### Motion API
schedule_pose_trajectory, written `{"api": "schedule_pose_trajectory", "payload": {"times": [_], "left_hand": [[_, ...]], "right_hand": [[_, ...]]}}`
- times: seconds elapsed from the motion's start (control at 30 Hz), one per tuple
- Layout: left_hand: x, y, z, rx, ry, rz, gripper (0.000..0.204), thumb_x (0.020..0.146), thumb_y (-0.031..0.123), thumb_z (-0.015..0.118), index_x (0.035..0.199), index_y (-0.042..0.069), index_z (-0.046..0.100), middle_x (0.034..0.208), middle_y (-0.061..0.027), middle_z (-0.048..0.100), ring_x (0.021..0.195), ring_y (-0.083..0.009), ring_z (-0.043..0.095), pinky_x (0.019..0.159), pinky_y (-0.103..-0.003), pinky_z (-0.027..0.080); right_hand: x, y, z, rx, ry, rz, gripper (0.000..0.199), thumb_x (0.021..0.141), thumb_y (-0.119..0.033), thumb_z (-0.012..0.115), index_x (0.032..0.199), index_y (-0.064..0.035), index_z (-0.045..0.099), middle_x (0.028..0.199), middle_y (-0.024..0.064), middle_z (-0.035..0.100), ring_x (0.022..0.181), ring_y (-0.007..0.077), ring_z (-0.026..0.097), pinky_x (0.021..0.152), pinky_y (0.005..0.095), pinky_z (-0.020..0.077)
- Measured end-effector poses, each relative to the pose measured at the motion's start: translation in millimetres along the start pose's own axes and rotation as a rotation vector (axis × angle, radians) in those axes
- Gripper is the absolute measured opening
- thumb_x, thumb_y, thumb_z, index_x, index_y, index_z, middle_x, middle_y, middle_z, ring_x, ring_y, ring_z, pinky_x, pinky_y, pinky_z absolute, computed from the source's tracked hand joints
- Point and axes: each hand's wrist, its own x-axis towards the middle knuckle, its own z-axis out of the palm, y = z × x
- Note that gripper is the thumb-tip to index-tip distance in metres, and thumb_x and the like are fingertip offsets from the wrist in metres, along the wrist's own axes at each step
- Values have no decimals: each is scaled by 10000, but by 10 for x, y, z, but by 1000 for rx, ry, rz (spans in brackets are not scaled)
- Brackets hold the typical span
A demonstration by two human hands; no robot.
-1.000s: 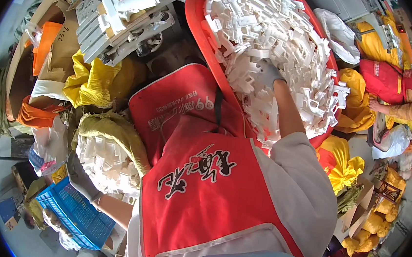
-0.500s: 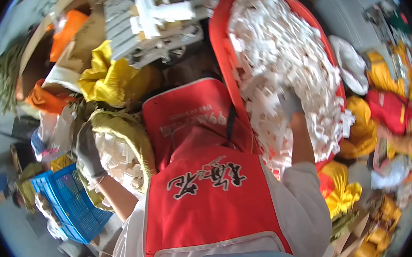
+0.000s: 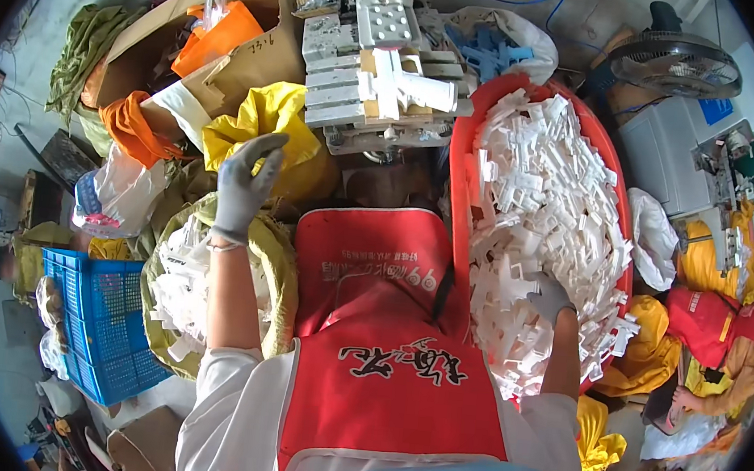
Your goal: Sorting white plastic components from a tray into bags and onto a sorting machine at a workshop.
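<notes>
The left hand has risen from the sack of white pieces and is now hovering above it, gloved fingers spread loosely, holding nothing. The right hand is staying buried in the white plastic pieces, its grip hidden. They are filling the red tub, its long axis running away from the person. A blue crate is sitting far left.

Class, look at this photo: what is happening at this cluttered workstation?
A person in a red apron sorts small white plastic parts. The gloved right hand digs into a heap of them in a red tub. The gloved left hand is raised, fingers spread and empty, above a yellow-green sack holding more white parts. A blue crate sits at the left.
</notes>
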Motion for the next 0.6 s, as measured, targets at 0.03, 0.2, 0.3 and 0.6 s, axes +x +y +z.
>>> {"api": "schedule_pose_trajectory", "payload": {"times": [0.03, 0.2, 0.3, 0.6], "left_hand": [[68, 16, 54, -20, 1, 36, 201, 839, 101, 616, 1015, 19, 666, 957, -122, 682, 872, -231, 662, 786, -306, 494], [397, 191, 228, 3, -35, 155, 230, 839, 147, 636, 1040, 36, 654, 1012, -141, 664, 946, -283, 636, 830, -344, 484], [589, 279, 358, 63, -48, 212, 257, 809, 149, 654, 1052, 65, 651, 1009, -148, 654, 959, -312, 616, 835, -363, 482], [1054, 359, 643, 75, -237, 264, 395, 757, 235, 713, 1088, 45, 612, 958, -169, 661, 872, -332, 641, 753, -365, 499]], "right_hand": [[-18, 10, -28, -4, 5, -5, 415, 745, -76, 659, 1145, -51, 549, 1140, 155, 546, 1021, 270, 569, 900, 332, 454], [-135, -303, -393, 905, 235, 68, 409, 824, 7, 552, 1227, -58, 523, 940, 39, 568, 808, 116, 541, 719, 237, 448], [-11, -419, -318, 1106, 362, 17, 408, 861, -8, 529, 1266, -54, 498, 909, 15, 560, 725, 80, 499, 648, 214, 434], [312, -1045, -338, 1626, 431, -161, 415, 904, -72, 521, 1310, -36, 446, 1171, 45, 542, 974, 117, 524, 822, 247, 429]]}}
